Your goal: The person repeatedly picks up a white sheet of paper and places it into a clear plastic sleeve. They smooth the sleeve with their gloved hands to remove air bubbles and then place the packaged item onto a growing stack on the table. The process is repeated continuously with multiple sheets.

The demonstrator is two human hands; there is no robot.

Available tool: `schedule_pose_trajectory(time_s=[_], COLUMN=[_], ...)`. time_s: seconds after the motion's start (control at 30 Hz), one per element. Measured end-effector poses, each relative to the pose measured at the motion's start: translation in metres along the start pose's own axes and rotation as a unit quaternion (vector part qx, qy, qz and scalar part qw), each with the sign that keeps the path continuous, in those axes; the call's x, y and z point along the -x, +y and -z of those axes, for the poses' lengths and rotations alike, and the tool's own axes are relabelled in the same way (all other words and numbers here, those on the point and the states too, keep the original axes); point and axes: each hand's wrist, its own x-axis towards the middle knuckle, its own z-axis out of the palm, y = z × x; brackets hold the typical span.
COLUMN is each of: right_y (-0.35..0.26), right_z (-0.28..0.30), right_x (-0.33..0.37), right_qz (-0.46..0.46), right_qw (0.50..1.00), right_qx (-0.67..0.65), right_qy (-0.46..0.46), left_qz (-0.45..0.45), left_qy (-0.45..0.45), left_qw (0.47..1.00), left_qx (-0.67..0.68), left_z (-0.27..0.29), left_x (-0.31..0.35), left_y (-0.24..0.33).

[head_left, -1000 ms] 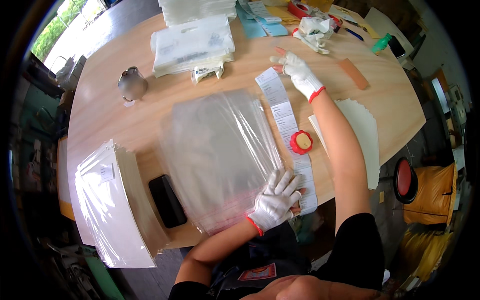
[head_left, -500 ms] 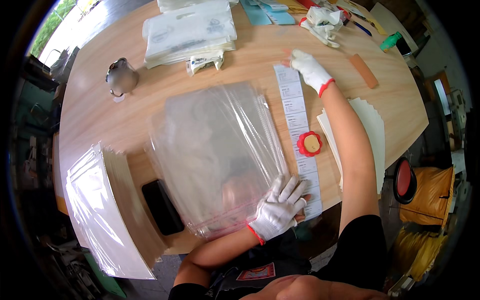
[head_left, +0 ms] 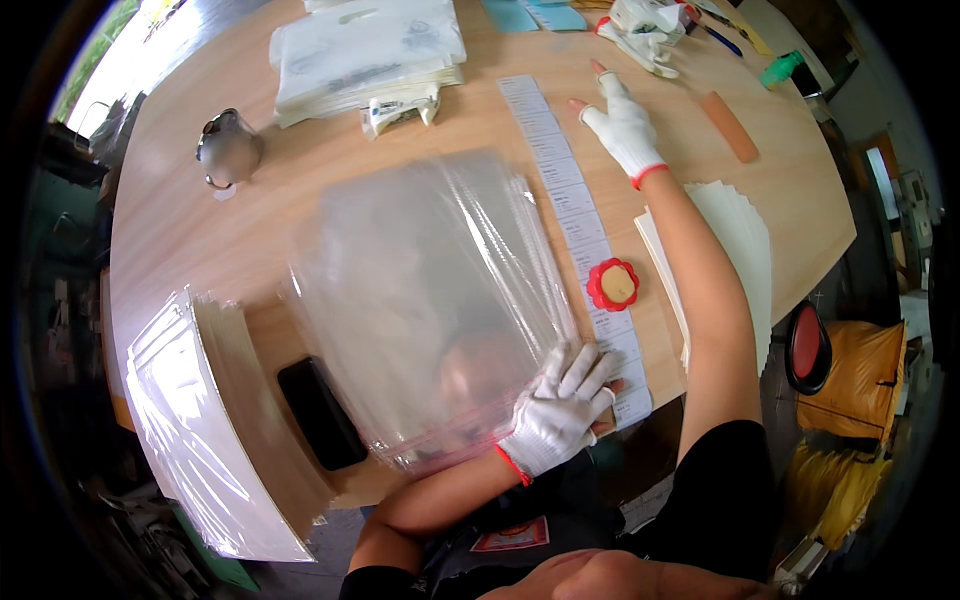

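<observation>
Label strip (head_left: 579, 222) beside clear bags (head_left: 410, 290)

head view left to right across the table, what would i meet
Shiny silver metal vessel, stack of clear plastic sleeves, long white paper label strip, white-gloved right hand, flat orange-brown strip, green bottle-shaped thing.

Metallic mug (head_left: 232, 150) sits near left edge of tabletop (head_left: 215, 240), black phone (head_left: 321, 413) toward front edge, green bottle (head_left: 780, 68) by right edge.
</observation>
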Motion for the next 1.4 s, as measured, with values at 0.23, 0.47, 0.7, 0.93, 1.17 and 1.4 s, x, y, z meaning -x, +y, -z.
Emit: schedule_pose_trajectory(time_s=[0.23, 0.47, 0.7, 0.93, 1.17, 1.4], right_y=[-0.031, -0.026, -0.030, -0.066, -0.102, -0.101], right_z=[0.065, 0.041, -0.033, 0.017, -0.005, -0.007], right_x=[0.150, 0.115, -0.003, 0.095, 0.267, 0.303], right_qz=[0.209, 0.187, 0.078, 0.317, 0.353, 0.301], right_qw=[0.907, 0.966, 0.944, 0.942, 0.885, 0.932], right_qx=[0.224, 0.166, 0.313, -0.114, 0.117, 0.102], right_qy=[-0.288, -0.061, -0.069, 0.009, -0.280, -0.173], left_qz=[0.019, 0.019, 0.016, 0.004, 0.007, -0.196], left_qy=[-0.039, -0.038, -0.015, -0.006, 0.013, -0.073], left_qw=[0.999, 0.999, 0.998, 1.000, 0.962, 0.968], left_qx=[0.014, 0.022, 0.052, 0.031, 0.272, 0.140], left_z=[0.009, 0.002, 0.005, 0.017, -0.030, 0.052], left_x=[-0.002, 0.002, -0.002, 0.000, 0.032, 0.065], left_y=[0.003, -0.001, 0.000, 0.002, 0.004, 0.130])
